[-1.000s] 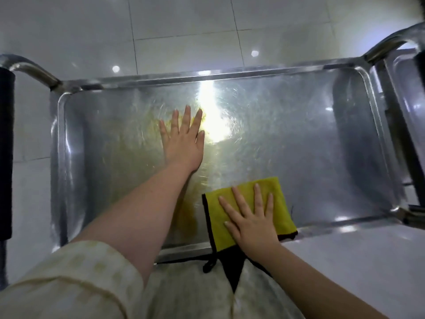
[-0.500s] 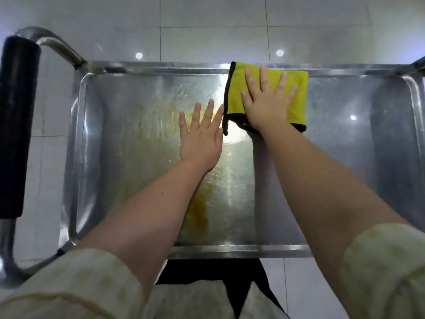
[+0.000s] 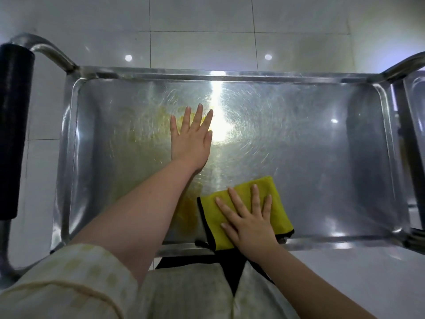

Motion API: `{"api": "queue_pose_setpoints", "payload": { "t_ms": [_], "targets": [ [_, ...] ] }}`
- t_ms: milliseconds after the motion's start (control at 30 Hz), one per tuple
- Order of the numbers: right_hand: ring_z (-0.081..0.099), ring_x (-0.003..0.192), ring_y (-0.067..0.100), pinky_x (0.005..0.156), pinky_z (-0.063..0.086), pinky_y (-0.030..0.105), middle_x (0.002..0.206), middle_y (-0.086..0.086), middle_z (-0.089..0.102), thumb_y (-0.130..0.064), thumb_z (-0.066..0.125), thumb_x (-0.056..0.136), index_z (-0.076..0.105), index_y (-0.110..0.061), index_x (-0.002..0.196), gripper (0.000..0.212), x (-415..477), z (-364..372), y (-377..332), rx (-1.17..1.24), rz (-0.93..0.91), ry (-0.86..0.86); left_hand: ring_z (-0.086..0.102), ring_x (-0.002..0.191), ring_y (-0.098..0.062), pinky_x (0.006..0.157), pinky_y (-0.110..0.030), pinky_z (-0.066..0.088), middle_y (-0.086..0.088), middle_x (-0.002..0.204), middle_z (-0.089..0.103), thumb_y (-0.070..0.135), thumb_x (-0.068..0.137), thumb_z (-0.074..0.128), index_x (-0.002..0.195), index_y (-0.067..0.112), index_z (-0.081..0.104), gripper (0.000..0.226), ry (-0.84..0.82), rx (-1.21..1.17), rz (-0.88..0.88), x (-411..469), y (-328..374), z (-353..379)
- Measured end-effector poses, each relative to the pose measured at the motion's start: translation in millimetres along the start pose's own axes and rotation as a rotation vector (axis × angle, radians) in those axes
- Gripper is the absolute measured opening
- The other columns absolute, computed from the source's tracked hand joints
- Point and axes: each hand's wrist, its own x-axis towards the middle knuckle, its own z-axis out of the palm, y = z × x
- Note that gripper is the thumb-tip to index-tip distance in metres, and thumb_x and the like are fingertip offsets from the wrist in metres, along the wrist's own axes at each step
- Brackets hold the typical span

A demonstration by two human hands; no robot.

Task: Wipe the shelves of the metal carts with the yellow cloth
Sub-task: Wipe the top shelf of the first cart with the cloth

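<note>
On the cart shelf, yellow cloth lies under the right hand's flat, spread fingers.

Yellow cloth with black edging; silver steel cart shelf with yellowish smears; black handle sleeve; white floor tiles.

Dim and cool overall, lit from above. Burns out to a white glare at the middle of the metal shelf, ringed by bright circular scratch streaks. Shows two small round lamp reflections on the glossy floor beyond. Darkens toward the shelf's right end. Bows straight rims near the edges; softens the black handle and the sleeve at the margins.
</note>
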Motion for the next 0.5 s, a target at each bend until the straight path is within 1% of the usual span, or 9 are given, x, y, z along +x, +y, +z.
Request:
{"api": "queue_pose_setpoints", "payload": {
  "t_ms": [67, 100, 200, 333, 433, 500],
  "targets": [
    [-0.004, 0.145, 0.052, 0.112, -0.001, 0.068, 0.163, 0.004, 0.012, -0.067, 0.027, 0.094, 0.016, -0.044, 0.153, 0.064, -3, -3, -5, 0.04, 0.124, -0.035, -0.009, 0.151, -0.025, 0.116, -0.05, -0.015, 0.003, 0.165, -0.005, 0.034, 0.105, 0.021, 0.156, 0.031, 0.003, 0.054, -0.013, -0.082, 0.023, 0, -5, -10],
    [-0.004, 0.145, 0.053, 0.113, -0.001, 0.067, 0.164, 0.006, 0.011, -0.068, 0.027, 0.094, 0.018, -0.043, 0.154, 0.066, -6, -3, -8, 0.055, 0.164, -0.046, -0.008, 0.151, -0.025, 0.117, -0.047, -0.015, 0.001, 0.165, -0.003, 0.031, 0.105, 0.024, 0.156, 0.03, 0.006, 0.054, 0.0, -0.115, 0.031, -2, -10, -15],
    [-0.001, 0.144, 0.055, 0.111, 0.004, 0.071, 0.163, 0.01, 0.013, -0.067, 0.028, 0.093, 0.021, -0.041, 0.154, 0.066, -8, -1, -13, 0.054, 0.18, -0.061, -0.006, 0.151, -0.026, 0.116, -0.042, -0.015, 0.0, 0.165, 0.0, 0.028, 0.105, 0.027, 0.156, 0.027, 0.011, 0.054, 0.052, -0.106, 0.005, -9, -39, -25],
    [-0.001, 0.142, 0.059, 0.11, 0.003, 0.074, 0.163, 0.013, 0.012, -0.067, 0.028, 0.094, 0.015, -0.041, 0.154, 0.067, -3, 2, -22, 0.055, 0.156, -0.043, -0.011, 0.15, -0.023, 0.118, -0.052, -0.012, 0.003, 0.164, -0.006, 0.035, 0.105, 0.023, 0.156, 0.031, 0.002, 0.056, 0.0, -0.018, -0.079, -11, -88, -29],
    [-0.001, 0.141, 0.059, 0.109, 0.004, 0.074, 0.163, 0.014, 0.012, -0.067, 0.023, 0.095, 0.015, -0.042, 0.154, 0.064, 17, -4, -28, 0.058, 0.092, -0.054, -0.012, 0.15, -0.021, 0.117, -0.056, -0.012, 0.004, 0.164, -0.009, 0.04, 0.104, 0.019, 0.155, 0.034, -0.003, 0.056, -0.026, 0.032, -0.065, -11, -102, -24],
    [-0.002, 0.142, 0.059, 0.109, 0.003, 0.074, 0.163, 0.012, 0.012, -0.067, 0.019, 0.095, 0.015, -0.043, 0.154, 0.063, 53, -15, -29, 0.065, 0.076, -0.037, -0.013, 0.15, -0.021, 0.117, -0.058, -0.009, 0.005, 0.163, -0.011, 0.041, 0.104, 0.017, 0.154, 0.035, -0.006, 0.055, -0.01, 0.037, -0.061, -11, -103, -20]
  ]
}}
